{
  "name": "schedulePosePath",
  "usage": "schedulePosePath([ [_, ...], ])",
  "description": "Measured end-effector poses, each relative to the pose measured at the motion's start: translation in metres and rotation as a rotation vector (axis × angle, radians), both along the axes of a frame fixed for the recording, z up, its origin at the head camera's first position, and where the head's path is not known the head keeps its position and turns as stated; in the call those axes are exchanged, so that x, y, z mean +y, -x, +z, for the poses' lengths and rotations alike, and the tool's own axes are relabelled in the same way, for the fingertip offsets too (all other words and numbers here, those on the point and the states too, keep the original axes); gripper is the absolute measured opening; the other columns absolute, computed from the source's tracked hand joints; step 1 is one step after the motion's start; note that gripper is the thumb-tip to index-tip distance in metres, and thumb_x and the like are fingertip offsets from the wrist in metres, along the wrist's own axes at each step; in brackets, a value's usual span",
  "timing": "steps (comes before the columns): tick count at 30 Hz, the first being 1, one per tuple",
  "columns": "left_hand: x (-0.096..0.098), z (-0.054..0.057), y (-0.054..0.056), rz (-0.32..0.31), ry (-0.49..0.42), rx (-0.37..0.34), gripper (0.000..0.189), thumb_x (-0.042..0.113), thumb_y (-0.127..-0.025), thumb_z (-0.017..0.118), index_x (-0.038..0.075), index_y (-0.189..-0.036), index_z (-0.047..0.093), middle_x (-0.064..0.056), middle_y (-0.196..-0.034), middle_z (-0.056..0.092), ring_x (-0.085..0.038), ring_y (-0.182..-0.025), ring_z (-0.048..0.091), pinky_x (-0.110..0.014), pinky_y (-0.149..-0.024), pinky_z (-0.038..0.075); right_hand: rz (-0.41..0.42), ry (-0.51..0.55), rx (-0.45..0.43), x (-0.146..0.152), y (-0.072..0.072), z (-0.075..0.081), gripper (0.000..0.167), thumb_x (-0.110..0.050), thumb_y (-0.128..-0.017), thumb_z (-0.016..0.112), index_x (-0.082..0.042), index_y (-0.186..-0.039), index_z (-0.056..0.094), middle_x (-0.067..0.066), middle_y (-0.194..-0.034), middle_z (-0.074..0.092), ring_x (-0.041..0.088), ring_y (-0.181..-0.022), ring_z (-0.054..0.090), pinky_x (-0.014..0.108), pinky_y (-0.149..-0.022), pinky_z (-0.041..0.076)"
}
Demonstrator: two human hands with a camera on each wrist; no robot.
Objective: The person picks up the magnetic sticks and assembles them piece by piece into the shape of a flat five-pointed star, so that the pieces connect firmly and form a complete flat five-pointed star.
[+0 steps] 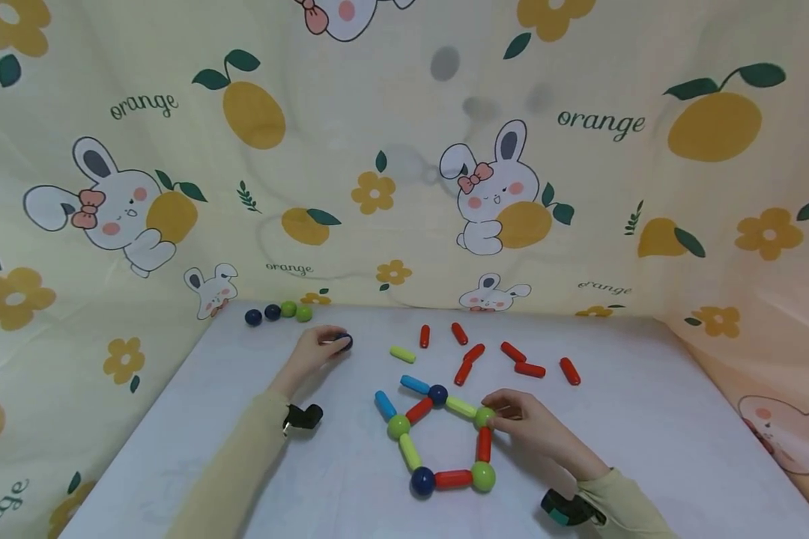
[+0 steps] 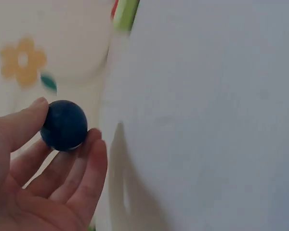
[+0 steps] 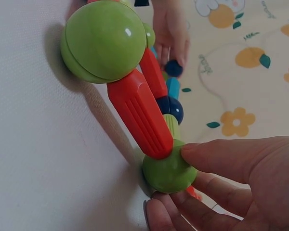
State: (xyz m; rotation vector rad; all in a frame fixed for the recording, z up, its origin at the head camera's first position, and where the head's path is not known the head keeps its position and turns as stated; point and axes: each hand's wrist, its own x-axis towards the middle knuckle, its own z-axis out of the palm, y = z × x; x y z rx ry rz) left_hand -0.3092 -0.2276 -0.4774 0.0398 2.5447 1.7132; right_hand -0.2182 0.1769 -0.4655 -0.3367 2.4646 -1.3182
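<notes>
My left hand pinches a dark blue ball between thumb and fingertips, above the table in the left wrist view. My right hand holds a green ball with thumb and fingers. That ball is the right corner of a five-sided ring of balls and rods. A red rod joins it to another green ball; a light green rod runs from it to a navy ball. Two blue rods stick outward from the ring's upper left, one from a green ball.
Several loose red rods and one light green rod lie beyond the ring. At the back left edge of the white table sit two navy balls and two green balls. A patterned cloth rises behind.
</notes>
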Motion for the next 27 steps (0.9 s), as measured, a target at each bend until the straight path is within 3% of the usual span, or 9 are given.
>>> schedulePosePath([
  [7,0.038,-0.003,-0.015,-0.117,-0.08,-0.051,0.033,0.023,-0.092,0.065,0.004,-0.119,0.062,-0.012,-0.109,0.065,-0.022,-0.095,0.065,-0.032,-0.081,0.055,0.002,0.008,-0.011,0.001,0.003,-0.003,0.036,-0.018,-0.088,0.071,-0.002,-0.118,0.061,0.005,-0.11,0.063,0.021,-0.098,0.058,0.04,-0.087,0.051],
  [16,0.066,-0.006,-0.03,-0.267,-0.07,-0.105,0.036,0.025,-0.094,0.062,0.002,-0.122,0.06,-0.01,-0.104,0.068,-0.021,-0.092,0.066,-0.034,-0.082,0.055,-0.004,0.015,-0.007,0.001,0.004,-0.003,0.037,-0.019,-0.087,0.071,-0.001,-0.118,0.061,0.005,-0.11,0.063,0.021,-0.097,0.058,0.04,-0.087,0.051],
  [27,0.073,-0.006,-0.033,-0.271,-0.069,-0.127,0.039,0.028,-0.094,0.063,0.003,-0.123,0.058,-0.008,-0.104,0.068,-0.019,-0.09,0.067,-0.033,-0.081,0.055,0.0,0.0,-0.014,0.001,0.003,0.0,0.036,-0.018,-0.088,0.07,-0.002,-0.119,0.061,0.005,-0.11,0.062,0.021,-0.097,0.058,0.04,-0.087,0.051],
])
